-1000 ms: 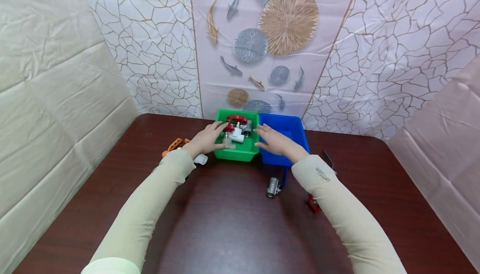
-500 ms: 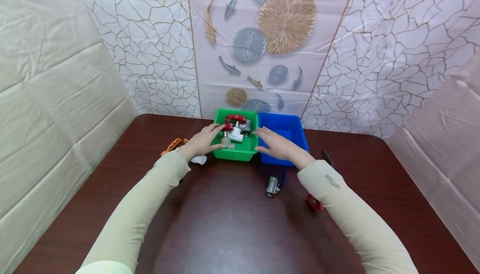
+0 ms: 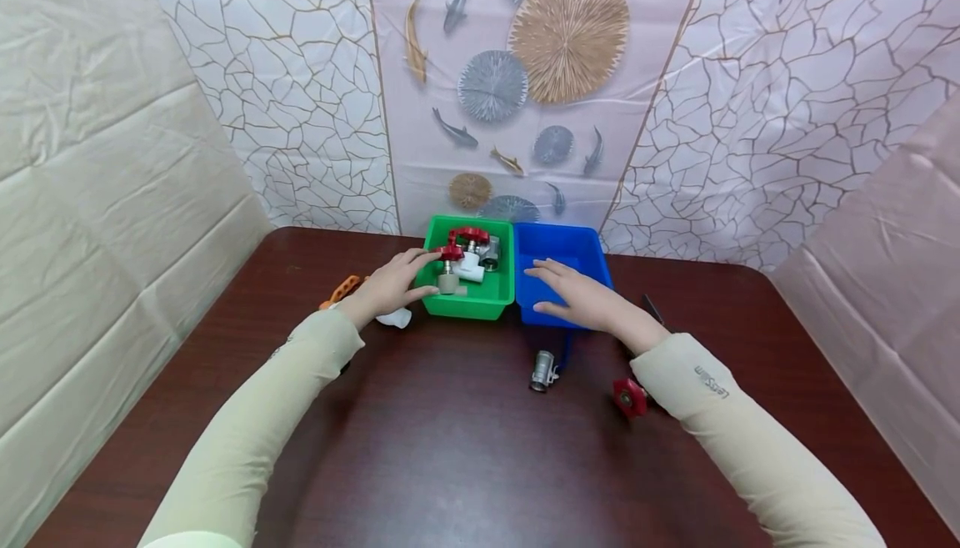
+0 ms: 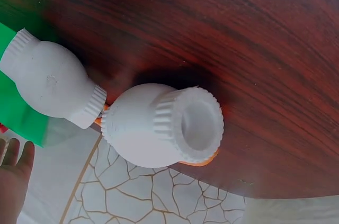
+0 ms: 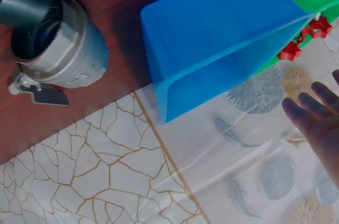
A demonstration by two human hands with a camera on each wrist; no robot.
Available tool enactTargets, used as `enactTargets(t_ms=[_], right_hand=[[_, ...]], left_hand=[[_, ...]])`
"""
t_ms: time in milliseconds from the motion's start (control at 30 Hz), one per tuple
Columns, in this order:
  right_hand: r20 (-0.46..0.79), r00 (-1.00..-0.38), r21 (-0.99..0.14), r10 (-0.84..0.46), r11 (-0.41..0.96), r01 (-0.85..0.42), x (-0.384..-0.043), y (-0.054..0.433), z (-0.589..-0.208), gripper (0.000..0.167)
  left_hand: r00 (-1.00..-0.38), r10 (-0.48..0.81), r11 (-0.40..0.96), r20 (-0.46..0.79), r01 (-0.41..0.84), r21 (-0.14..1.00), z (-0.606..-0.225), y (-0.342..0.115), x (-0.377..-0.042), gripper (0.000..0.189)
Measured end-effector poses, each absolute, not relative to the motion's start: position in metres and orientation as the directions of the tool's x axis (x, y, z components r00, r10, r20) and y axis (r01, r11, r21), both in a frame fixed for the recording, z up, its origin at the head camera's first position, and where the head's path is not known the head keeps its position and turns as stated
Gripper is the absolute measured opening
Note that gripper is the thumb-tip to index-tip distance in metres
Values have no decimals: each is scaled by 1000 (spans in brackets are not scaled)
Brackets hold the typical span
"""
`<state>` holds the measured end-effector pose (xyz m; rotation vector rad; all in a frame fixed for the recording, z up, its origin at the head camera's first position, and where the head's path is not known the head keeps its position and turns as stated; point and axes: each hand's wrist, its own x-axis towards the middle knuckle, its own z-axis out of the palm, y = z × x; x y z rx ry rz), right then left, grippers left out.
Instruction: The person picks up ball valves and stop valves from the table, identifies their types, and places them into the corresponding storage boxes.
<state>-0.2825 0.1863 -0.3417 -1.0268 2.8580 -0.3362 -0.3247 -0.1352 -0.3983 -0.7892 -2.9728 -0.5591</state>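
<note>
Patterned cloth (image 3: 300,72) hangs at the back, gold crackle lines on both sides of a pale panel with fish and round discs. Below it spreads a dark red-brown table (image 3: 450,465), shiny from where I stand. Two pale sleeves (image 3: 240,431) reach across it toward a pair of bins near the far edge. Of these, the blue bin (image 3: 543,248) sits just right of the green bin (image 3: 467,309). Over the blue one hangs the person's right hand (image 3: 581,294), fingers loose and slightly spread, grasping nothing. Just as relaxed and free, the left hand (image 3: 390,285) has its fingertips at the green bin's left edge; whether they touch anything, I cannot tell.

Beneath the left wrist, two white ribbed pipe pieces (image 4: 159,126) lie on the table, something orange (image 3: 345,288) beside them. Near the right forearm, and partly hidden by it, is a silver valve (image 5: 79,60) with a dark lever. Inside the green bin lie a white T-shaped pipe (image 3: 469,267), a grey metal part (image 3: 491,252) and two red handles (image 3: 472,234). A small metal pipe piece (image 3: 543,370) rests in front of the blue bin, with a red knob (image 3: 628,397) farther right.
</note>
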Motion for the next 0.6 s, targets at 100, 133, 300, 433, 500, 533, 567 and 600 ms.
enactTargets(t_ms=[100,133,300,433,500,533,567,600], right_hand=[[5,-766,-245,-642,742,-624,-278,194,-341,59],[8,-766,-245,-643,741,-625,-277,197,-341,58],[30,-773,-238,-634,746,-622,-270,212,-338,56],[39,-782,-233,-623,755,-613,-267,224,-338,54],[47,-783,-223,-621,757,-614,-265,229,-339,53],[52,-783,-218,-620,758,-615,-264,232,-340,52],[56,-785,-211,-618,761,-614,-262,235,-340,52],[55,-788,-205,-613,765,-610,-261,238,-340,51]], left_hand=[[-872,478,810,105,484,331,-398,-136,-323,62],[-868,484,809,110,492,322,-399,-136,-322,60],[-834,521,791,179,551,267,-401,-135,-321,52],[-820,534,780,206,572,253,-401,-135,-320,47],[-818,539,777,202,576,255,-401,-136,-320,46],[-816,542,775,201,578,255,-401,-136,-320,45],[-815,544,773,202,580,259,-402,-136,-319,45],[-813,545,770,204,582,263,-402,-136,-319,44]])
